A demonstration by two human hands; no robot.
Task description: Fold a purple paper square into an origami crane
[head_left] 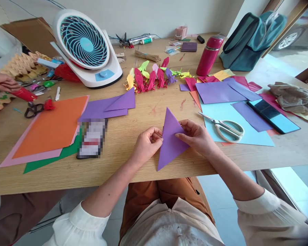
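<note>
Between my two hands is a sheet of purple paper [170, 140] folded into a triangle, one point toward the far side and another toward me. My left hand [149, 141] pinches its left edge with thumb and fingertips. On the other side my right hand [195, 136] grips the paper, thumb on top and fingers behind. More purple paper [102, 108] lies to the left, one piece of it a triangle. White-handled scissors [227, 129] rest on light blue paper [256, 138] to the right of my right hand.
Orange sheets [51, 126] and a phone [92, 138] lie left. Folded paper figures [151, 80] cluster at the middle back, beside a fan [84, 44]. A red bottle [209, 56], a teal bag [248, 44] and a dark phone [272, 116] are right. Another person's hand [3, 83] appears far left.
</note>
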